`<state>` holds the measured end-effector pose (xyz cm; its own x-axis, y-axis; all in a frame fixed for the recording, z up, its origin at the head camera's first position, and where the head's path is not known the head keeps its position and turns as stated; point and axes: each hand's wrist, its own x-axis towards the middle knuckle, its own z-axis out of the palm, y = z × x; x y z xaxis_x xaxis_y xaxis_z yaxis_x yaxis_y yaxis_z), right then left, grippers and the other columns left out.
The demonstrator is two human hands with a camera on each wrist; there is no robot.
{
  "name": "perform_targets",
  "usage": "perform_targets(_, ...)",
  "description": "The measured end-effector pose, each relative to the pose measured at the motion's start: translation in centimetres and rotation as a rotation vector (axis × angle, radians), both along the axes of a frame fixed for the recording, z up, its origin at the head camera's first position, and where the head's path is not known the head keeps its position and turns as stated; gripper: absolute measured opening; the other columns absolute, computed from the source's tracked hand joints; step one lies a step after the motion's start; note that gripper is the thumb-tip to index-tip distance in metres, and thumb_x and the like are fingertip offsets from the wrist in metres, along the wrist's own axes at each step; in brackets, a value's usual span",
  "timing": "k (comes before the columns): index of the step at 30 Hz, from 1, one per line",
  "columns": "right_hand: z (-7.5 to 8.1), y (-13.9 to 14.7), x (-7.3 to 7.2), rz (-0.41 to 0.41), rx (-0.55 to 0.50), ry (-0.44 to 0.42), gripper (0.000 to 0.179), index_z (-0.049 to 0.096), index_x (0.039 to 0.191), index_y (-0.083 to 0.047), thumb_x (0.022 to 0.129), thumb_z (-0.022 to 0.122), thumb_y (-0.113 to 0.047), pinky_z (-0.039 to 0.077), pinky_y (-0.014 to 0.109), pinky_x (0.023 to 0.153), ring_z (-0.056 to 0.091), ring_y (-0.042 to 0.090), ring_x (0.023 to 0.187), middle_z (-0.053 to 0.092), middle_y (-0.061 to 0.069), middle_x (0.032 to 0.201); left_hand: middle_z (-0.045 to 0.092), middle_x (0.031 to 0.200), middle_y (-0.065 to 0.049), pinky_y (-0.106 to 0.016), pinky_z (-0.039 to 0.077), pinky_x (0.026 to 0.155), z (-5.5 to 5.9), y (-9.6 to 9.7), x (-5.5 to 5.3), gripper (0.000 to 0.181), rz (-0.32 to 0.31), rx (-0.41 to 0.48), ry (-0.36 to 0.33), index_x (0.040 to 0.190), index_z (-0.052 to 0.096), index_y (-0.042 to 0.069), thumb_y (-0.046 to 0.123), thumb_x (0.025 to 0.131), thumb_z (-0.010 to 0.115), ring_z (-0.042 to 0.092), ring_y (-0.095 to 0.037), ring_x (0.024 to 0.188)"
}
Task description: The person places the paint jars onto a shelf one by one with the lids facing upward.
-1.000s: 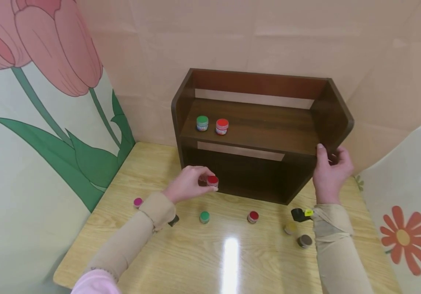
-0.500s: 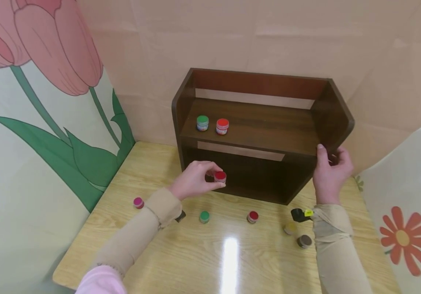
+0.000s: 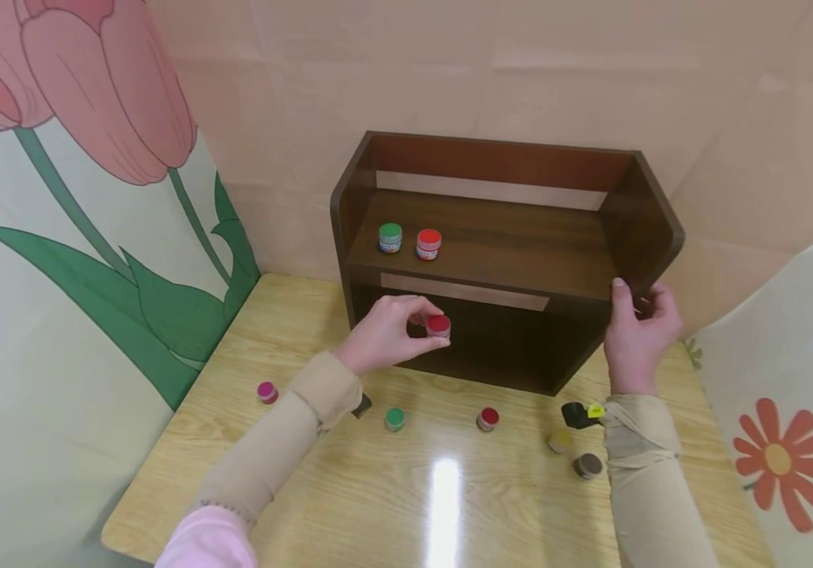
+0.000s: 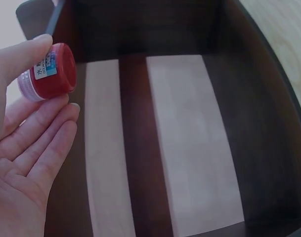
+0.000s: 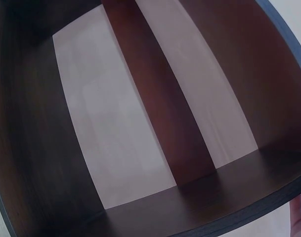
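My left hand (image 3: 392, 331) pinches a small paint jar with a dark red lid (image 3: 438, 325) between thumb and fingers, in front of the lower opening of a dark brown shelf (image 3: 520, 237). In the left wrist view the jar (image 4: 54, 71) is tilted sideways, its label partly under the thumb. The right hand (image 3: 638, 339) grips the shelf's right side panel, thumb at the front edge and fingers around the outer side. On the upper board, toward the left, stand a green-lidded jar (image 3: 390, 237) and a bright red-lidded jar (image 3: 429, 244).
On the wooden table (image 3: 335, 505) stand jars with magenta (image 3: 267, 392), green (image 3: 395, 419), dark red (image 3: 488, 419), yellow (image 3: 559, 441) and brown (image 3: 588, 466) lids. Backdrop cloth (image 3: 292, 142) rises behind the shelf.
My left hand has moved right and upward with the red jar, nearer the upper board's front edge. The right hand has stayed on the shelf's side.
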<state>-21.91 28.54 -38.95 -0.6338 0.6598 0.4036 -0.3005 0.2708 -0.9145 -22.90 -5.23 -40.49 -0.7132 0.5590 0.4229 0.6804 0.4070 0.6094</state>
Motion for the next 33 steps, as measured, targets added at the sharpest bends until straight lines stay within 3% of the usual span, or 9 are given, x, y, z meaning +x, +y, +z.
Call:
perform_targets(8, -0.8, 0.7, -0.8, -0.008, 0.001, 0.001, 0.025, 0.072, 0.105, -0.001, 0.093, 0.076, -0.022, 0.046, 0.023, 0.077, 0.061, 0.01, 0.084, 0.063, -0.006, 0.091, 0.071, 0.094, 0.007, -0.024, 0.054, 0.08, 1.4, 0.7, -0.3, 0.031, 0.013, 0.02, 0.095, 0.106, 0.072, 0.011, 0.029, 0.085, 0.085, 0.063, -0.003, 0.084)
perform_targets(16, -2.6, 2.4, -2.3, -0.008, -0.006, -0.016, 0.024, 0.074, 0.109, -0.007, 0.092, 0.076, -0.025, 0.046, 0.024, 0.08, 0.06, 0.012, 0.086, 0.064, -0.004, 0.095, 0.071, 0.097, 0.006, -0.027, 0.055, 0.083, 2.8, 1.4, -0.7, 0.032, 0.001, 0.032, 0.106, 0.108, 0.072, 0.01, 0.026, 0.084, 0.086, 0.066, -0.008, 0.088)
perform_targets(24, -1.2, 1.2, -1.1, 0.0, -0.01, 0.001, 0.024, 0.073, 0.106, -0.003, 0.092, 0.076, -0.022, 0.046, 0.024, 0.078, 0.06, 0.013, 0.084, 0.063, -0.005, 0.09, 0.071, 0.099, 0.006, -0.024, 0.054, 0.085, 4.1, 1.9, -0.8, 0.034, -0.007, 0.06, 0.125, 0.11, 0.072, 0.01, 0.026, 0.084, 0.086, 0.064, -0.002, 0.089)
perform_targets(28, -0.4, 0.7, -0.5, 0.005, -0.021, 0.006, 0.023, 0.073, 0.106, -0.003, 0.092, 0.076, -0.02, 0.045, 0.023, 0.078, 0.06, 0.012, 0.083, 0.063, -0.004, 0.091, 0.071, 0.101, 0.003, -0.028, 0.055, 0.087, 4.7, 2.2, -1.0, 0.035, -0.041, 0.086, 0.127, 0.111, 0.071, 0.007, 0.025, 0.085, 0.086, 0.067, -0.003, 0.091)
perform_targets(33, -1.4, 1.7, -1.2, -0.007, -0.016, -0.014, 0.023, 0.073, 0.107, -0.006, 0.092, 0.077, -0.023, 0.045, 0.023, 0.079, 0.06, 0.012, 0.086, 0.062, -0.004, 0.093, 0.071, 0.103, 0.0, -0.028, 0.056, 0.086, 5.6, 2.5, -1.6, 0.037, -0.064, 0.087, 0.161, 0.111, 0.07, 0.005, 0.025, 0.085, 0.085, 0.067, -0.004, 0.091)
